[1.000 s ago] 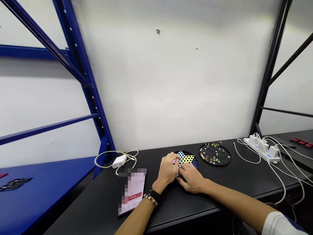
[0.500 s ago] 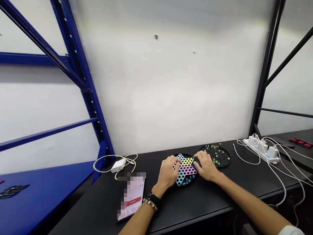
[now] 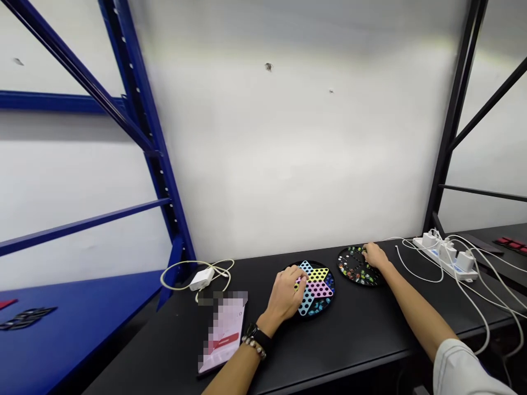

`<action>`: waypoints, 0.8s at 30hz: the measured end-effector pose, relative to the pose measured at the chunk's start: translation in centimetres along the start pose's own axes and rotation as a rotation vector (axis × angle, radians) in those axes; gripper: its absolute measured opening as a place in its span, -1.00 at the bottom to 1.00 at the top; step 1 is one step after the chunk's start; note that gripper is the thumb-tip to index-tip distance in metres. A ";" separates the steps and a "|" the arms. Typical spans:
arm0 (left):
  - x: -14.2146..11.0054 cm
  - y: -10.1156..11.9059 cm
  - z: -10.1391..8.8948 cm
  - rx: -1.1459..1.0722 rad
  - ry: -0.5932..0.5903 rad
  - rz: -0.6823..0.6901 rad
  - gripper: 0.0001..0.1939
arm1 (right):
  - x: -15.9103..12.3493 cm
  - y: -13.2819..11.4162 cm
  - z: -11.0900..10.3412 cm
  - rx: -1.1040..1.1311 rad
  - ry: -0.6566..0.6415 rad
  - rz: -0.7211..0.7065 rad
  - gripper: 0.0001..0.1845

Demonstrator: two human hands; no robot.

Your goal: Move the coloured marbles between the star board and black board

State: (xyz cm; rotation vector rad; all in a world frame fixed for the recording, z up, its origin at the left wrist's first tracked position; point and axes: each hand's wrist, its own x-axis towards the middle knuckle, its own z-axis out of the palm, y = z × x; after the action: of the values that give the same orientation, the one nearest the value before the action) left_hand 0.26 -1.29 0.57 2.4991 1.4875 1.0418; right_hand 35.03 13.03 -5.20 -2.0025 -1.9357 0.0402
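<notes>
Black board by the table's rear edge is touched by the curled right hand, star board by the left hand; grips unclear.

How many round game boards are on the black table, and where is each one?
2. The board with the coloured star lies under the left hand. The black board with marbles lies to its right, under the right hand. No others show, though the hands cover parts of both.
</notes>
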 end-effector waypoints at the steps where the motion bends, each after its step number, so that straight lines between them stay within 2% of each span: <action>1: 0.0 0.0 0.0 0.005 0.001 0.003 -0.76 | -0.1 0.0 0.0 0.015 0.020 -0.006 -0.76; 3: 0.0 0.1 0.0 0.013 0.005 0.006 -0.76 | -0.1 0.0 -0.1 0.007 0.030 -0.023 -0.78; 10: 0.0 0.1 0.0 0.002 -0.018 0.019 -0.73 | 0.8 -0.3 -0.5 -0.079 -0.111 -0.017 -0.75; 18: 0.0 0.1 0.0 0.013 -0.017 0.025 -0.75 | 1.2 -1.1 0.5 -0.029 -0.112 -0.012 -0.79; 21: 0.0 0.1 0.0 0.015 -0.002 0.028 -0.75 | 0.9 -0.8 0.4 0.192 -0.082 -0.001 -0.88; 24: 0.0 0.0 0.1 0.012 -0.003 0.025 -0.75 | 0.9 -0.3 -0.3 0.732 0.054 0.079 -0.85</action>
State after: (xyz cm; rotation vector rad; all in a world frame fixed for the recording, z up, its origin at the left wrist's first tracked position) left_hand 0.31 -1.27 0.49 2.5324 1.4708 1.0357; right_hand 34.90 13.81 -4.63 -1.5508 -1.4951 0.6130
